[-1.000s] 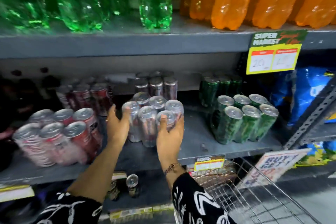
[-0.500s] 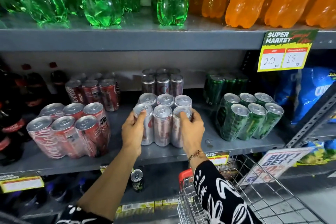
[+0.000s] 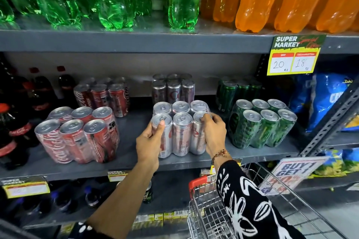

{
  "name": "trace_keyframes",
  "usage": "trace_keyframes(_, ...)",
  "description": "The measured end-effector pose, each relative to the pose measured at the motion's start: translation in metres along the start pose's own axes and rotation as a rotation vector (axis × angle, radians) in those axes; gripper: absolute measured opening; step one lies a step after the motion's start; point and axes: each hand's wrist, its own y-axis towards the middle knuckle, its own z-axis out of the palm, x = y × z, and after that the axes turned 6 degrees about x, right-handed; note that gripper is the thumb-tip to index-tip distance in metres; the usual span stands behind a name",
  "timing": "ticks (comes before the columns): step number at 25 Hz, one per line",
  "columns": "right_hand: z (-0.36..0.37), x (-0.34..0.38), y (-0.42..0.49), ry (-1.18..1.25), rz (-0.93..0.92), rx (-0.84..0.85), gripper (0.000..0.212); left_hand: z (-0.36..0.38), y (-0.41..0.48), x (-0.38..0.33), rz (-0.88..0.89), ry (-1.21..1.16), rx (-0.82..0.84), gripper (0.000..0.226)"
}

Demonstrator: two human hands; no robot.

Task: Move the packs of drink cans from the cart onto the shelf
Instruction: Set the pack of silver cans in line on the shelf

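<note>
A shrink-wrapped pack of silver cans [image 3: 181, 132] stands upright near the front of the grey middle shelf [image 3: 132, 159]. My left hand [image 3: 148, 141] grips its left side, thumb on a can top. My right hand [image 3: 213, 134] grips its right side, fingers over the top of the front right can. A second silver pack [image 3: 172, 88] stands behind it. The wire cart [image 3: 211, 217] with a red handle sits at the bottom right; what I see of its basket holds nothing.
A red cola pack [image 3: 77, 139] leans to the left, another red pack [image 3: 101, 97] behind it. A green can pack [image 3: 262, 122] stands to the right. Dark cola bottles [image 3: 13, 122] are at far left. Green and orange bottles [image 3: 252, 0] fill the upper shelf. A price sign [image 3: 293, 54] hangs right.
The silver pack has come forward from a tilted position further back to stand upright near the shelf's front edge, both hands staying on its sides. The view has shifted slightly.
</note>
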Motion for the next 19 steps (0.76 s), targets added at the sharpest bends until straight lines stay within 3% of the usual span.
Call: trace_keyframes(19, -0.0062, -0.0053, 0.0031, 0.01, -0.012, 0.039, 0.028, 0.0004, -0.001, -0.0063, 0.005, -0.032, 0.053, 0.051)
